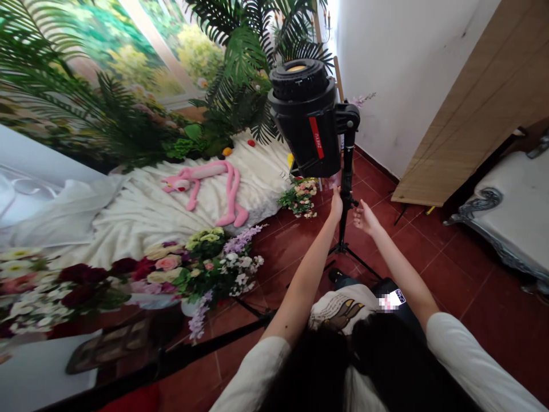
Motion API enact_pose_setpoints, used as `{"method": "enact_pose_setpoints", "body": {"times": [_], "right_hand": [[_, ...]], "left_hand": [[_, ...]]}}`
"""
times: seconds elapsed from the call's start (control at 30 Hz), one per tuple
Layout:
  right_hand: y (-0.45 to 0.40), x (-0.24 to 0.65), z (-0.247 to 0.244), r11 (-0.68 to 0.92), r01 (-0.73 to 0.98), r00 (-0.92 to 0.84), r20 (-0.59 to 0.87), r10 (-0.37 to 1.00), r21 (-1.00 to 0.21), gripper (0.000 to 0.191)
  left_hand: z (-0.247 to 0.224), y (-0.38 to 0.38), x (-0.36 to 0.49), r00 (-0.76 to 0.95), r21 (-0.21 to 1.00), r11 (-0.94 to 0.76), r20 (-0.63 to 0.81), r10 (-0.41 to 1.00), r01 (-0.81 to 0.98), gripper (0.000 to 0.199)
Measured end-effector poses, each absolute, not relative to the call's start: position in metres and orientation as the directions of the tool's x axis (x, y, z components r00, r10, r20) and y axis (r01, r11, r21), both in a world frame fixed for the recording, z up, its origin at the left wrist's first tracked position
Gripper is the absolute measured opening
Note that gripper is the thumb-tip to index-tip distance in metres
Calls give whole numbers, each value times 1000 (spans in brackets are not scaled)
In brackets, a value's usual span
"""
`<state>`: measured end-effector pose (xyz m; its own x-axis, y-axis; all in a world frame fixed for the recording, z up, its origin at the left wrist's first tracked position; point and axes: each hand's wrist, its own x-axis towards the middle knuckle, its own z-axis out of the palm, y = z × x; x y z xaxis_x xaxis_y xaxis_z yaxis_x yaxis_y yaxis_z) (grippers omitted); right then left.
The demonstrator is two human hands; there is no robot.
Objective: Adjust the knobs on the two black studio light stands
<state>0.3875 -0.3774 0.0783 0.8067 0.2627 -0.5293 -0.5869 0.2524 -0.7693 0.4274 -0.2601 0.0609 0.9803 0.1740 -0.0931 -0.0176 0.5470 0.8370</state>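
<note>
L fingers (336, 197) resting at pole (346, 182), closure hidden, can't tell; R fingers (358, 220) hanging half-open, empty, nr knob (354, 203). Lamp (303, 129) sitting above both; poss. dropping if knob's loosening w/o firm L hold.

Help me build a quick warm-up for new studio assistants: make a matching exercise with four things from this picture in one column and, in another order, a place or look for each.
Column one:
1. Left hand
2. Studio light
3. Pink plush toy
4. Right hand

Column two:
A. Lying on the cream cloth
B. To the right of the stand's pole, fingers loosely bent
C. At the pole's left side, below the black housing
D. Black, with a red label

Right pairs: 1-C, 2-D, 3-A, 4-B
</note>
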Motion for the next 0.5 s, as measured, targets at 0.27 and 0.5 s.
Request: {"method": "enact_pose_setpoints", "body": {"times": [0.27, 0.5], "right_hand": [[-384, 377, 69, -526, 149, 988, 152, 38, -837, 43], [-369, 397, 65, -257, -88, 996, -93, 8, -962, 53]], "left_hand": [[59, -260, 430, 973, 841, 541, -113, 199, -13, 66], [62, -261, 429, 974, 821, 571, -139, 180, 11, 66]]}}
